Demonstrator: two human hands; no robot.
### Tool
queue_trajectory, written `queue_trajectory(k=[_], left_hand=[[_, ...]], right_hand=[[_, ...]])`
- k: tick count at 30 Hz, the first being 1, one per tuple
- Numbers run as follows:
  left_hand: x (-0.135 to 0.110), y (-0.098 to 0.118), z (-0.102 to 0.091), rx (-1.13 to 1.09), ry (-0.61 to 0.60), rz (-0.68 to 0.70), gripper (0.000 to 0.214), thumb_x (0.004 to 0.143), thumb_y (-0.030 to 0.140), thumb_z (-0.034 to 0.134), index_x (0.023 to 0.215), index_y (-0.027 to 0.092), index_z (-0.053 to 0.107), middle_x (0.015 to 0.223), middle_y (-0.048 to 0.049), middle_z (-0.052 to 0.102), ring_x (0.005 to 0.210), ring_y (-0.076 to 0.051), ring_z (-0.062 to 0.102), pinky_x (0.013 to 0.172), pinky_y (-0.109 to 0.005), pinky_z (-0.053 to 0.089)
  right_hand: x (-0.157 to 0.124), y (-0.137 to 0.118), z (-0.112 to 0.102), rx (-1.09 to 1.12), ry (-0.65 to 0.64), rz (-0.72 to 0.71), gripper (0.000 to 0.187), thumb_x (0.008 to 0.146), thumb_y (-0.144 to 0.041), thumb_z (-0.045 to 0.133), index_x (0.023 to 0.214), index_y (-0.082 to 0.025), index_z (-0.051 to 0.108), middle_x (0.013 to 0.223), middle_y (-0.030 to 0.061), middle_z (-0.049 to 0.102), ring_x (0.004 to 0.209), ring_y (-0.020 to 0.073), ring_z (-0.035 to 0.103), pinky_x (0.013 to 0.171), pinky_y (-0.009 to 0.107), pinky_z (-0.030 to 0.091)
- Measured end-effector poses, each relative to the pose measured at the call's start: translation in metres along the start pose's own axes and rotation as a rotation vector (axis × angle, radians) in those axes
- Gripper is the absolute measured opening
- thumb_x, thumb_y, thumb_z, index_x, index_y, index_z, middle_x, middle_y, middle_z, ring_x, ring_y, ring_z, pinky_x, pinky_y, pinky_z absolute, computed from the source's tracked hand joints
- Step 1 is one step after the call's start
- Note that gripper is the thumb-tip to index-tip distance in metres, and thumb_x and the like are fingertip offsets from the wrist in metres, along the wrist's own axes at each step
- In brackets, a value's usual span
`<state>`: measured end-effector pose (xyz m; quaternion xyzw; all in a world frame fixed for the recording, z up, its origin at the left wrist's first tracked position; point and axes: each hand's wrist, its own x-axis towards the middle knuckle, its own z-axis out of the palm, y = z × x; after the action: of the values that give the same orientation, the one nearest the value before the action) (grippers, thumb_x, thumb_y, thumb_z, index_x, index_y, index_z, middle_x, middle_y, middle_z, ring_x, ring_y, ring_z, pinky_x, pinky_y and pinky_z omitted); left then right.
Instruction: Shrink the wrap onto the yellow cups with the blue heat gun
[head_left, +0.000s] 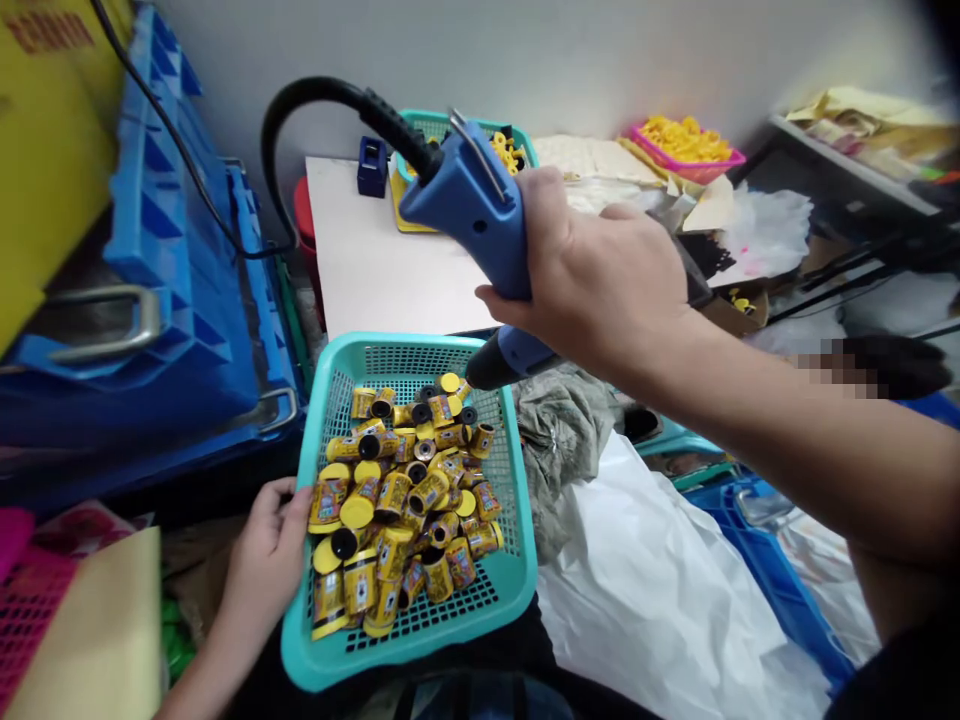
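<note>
My right hand (600, 275) is wrapped round the grip of a blue heat gun (480, 215) with a black cord, its dark nozzle pointing down over the far right corner of a teal mesh basket (517, 580). Several small yellow-capped cylinders with printed sleeves (397, 500) fill the basket. My left hand (270, 550) grips the basket's left rim, fingers curled over the edge.
Blue plastic crates (195, 270) stand at the left. Behind the basket is a white tabletop (367, 260) with a second teal basket (435, 130) and a pink tray of yellow parts (686, 145). White plastic sheeting (660, 570) and a grey cloth (562, 430) lie to the right.
</note>
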<state>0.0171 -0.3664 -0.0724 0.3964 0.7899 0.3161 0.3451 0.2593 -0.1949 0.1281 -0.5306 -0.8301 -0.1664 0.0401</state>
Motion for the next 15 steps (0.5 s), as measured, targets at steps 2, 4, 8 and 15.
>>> queue_trajectory(k=[2, 4, 8, 15], left_hand=[[0.0, 0.001, -0.001, 0.043, 0.012, 0.016, 0.03, 0.087, 0.054, 0.045, 0.092, 0.025, 0.052, 0.077, 0.0012, 0.07, 0.077, -0.024, 0.069, 0.065, -0.031, 0.053], [0.0, 0.002, -0.002, 0.068, 0.012, 0.025, 0.03, 0.087, 0.055, 0.045, 0.092, 0.025, 0.052, 0.079, 0.0014, 0.071, 0.078, -0.024, 0.069, 0.066, -0.031, 0.053], [0.001, 0.002, -0.002, 0.08, 0.01, 0.007, 0.03, 0.087, 0.053, 0.046, 0.092, 0.025, 0.053, 0.08, 0.0003, 0.071, 0.078, -0.025, 0.068, 0.067, -0.031, 0.053], [0.002, 0.002, -0.003, 0.13, 0.03, 0.029, 0.027, 0.089, 0.052, 0.045, 0.092, 0.026, 0.052, 0.08, 0.0004, 0.071, 0.079, -0.026, 0.068, 0.068, -0.034, 0.052]], right_hand=[[-0.001, 0.001, 0.001, -0.082, 0.008, 0.009, 0.07, 0.087, -0.05, 0.046, 0.142, -0.009, 0.031, 0.102, 0.0127, 0.06, 0.101, 0.019, 0.056, 0.095, 0.033, 0.042], [-0.002, 0.003, 0.002, -0.124, 0.004, 0.004, 0.07, 0.088, -0.052, 0.043, 0.144, -0.012, 0.03, 0.103, 0.0124, 0.06, 0.1, 0.0193, 0.056, 0.095, 0.035, 0.043], [-0.005, 0.006, 0.003, -0.103, -0.001, 0.005, 0.071, 0.087, -0.053, 0.042, 0.146, -0.014, 0.03, 0.104, 0.0126, 0.06, 0.099, 0.0195, 0.056, 0.096, 0.036, 0.042], [-0.011, 0.009, -0.002, -0.07, -0.027, 0.014, 0.069, 0.088, -0.05, 0.041, 0.145, -0.013, 0.029, 0.109, 0.0133, 0.06, 0.097, 0.0173, 0.055, 0.097, 0.036, 0.04]])
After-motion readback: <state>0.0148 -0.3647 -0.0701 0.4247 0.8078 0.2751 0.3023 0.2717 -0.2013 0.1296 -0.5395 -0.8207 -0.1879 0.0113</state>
